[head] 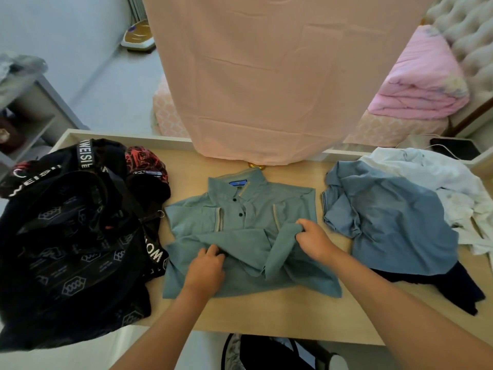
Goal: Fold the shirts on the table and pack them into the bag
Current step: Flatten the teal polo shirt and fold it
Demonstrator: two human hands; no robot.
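On worktop (266,313) centre: folding polo (256,206), hem (240,237) up.
Left grip (206,265), right grip (313,240) both pinch hem; carry it level toward collar (237,180) at 12 o'clock.

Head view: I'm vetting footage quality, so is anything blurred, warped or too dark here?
In the head view, the wide lens skews the table rim; the green polo is sharp under even light, no glare; the black bag is dark, its folds hard to read; the pink quilt looks soft.

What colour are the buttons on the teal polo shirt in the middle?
Black buttons, seen in the head view.
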